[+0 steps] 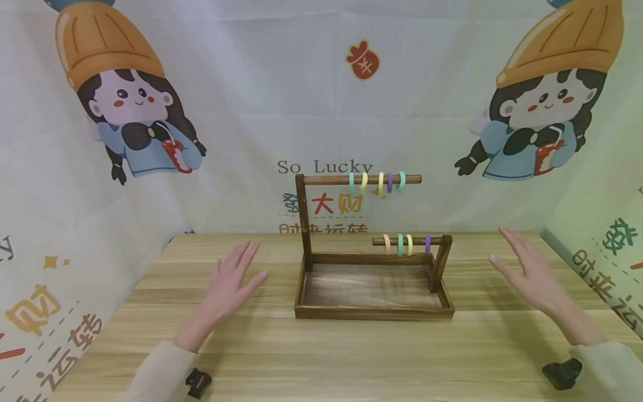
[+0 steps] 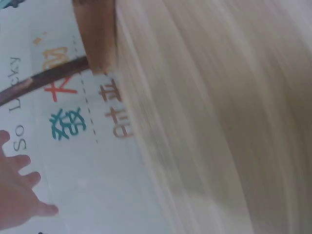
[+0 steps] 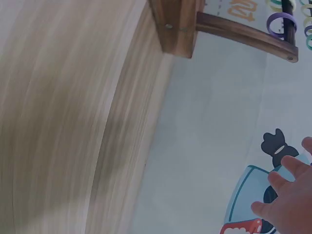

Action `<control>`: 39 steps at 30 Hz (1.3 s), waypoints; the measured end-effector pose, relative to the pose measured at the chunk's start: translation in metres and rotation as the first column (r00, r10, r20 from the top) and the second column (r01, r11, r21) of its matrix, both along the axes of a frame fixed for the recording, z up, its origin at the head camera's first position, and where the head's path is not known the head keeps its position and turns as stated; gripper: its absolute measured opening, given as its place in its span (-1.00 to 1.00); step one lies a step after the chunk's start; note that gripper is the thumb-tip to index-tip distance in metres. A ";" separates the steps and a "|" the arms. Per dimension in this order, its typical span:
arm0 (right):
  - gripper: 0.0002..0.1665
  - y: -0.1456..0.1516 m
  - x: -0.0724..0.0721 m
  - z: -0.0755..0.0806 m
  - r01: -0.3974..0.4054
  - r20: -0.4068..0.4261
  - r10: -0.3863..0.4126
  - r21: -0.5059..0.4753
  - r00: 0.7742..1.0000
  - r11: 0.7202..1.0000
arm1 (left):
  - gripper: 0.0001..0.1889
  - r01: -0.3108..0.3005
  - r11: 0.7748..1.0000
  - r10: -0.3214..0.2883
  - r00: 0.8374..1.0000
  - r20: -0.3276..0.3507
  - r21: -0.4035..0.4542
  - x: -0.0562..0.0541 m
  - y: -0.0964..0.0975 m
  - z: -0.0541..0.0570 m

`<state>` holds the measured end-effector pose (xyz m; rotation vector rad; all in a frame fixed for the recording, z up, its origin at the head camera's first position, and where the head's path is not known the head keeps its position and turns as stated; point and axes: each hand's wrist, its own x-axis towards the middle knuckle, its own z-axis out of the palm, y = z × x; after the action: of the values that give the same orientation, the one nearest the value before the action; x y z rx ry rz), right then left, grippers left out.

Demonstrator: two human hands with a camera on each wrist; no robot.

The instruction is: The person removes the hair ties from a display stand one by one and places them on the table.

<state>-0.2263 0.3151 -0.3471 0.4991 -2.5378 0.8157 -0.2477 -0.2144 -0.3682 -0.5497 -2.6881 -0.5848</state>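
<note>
left hand [image 1: 233, 283] and right hand [image 1: 532, 276] flank the wooden rack [image 1: 374, 314], each grip relaxed, fingers extended; colored rings [image 1: 389, 183] hang from its two bars [image 1: 324, 181] above the surface [image 1: 251, 357].

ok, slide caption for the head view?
Left grip and right grip flank, without touching, a wooden rack: five rings on its upper bar, four on the lower bar.

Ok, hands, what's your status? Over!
Left hand empty, right hand empty. Wooden rack between them, untouched. Rings hanging on both bars. Nothing visible blocking either hand.
</note>
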 end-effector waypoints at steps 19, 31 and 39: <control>-0.45 -0.027 -0.015 -0.008 0.002 0.118 0.039 -0.328 0.992 0.945 | -0.41 0.286 0.811 -0.396 0.911 0.118 0.510 -0.008 0.082 -0.013; -0.44 -0.032 -0.028 -0.017 0.008 0.209 0.069 -0.344 0.975 0.939 | -0.42 0.297 0.803 -0.441 0.879 0.180 0.517 -0.019 0.120 -0.007; -0.37 -0.044 -0.033 -0.010 -0.014 0.225 0.090 -0.317 0.970 0.948 | -0.44 0.285 0.798 -0.467 0.849 0.247 0.531 -0.006 0.141 0.024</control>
<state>-0.2590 0.2714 -0.3569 0.3848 -2.5404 1.3441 -0.2535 -0.0736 -0.3438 -0.9234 -2.5998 -1.5614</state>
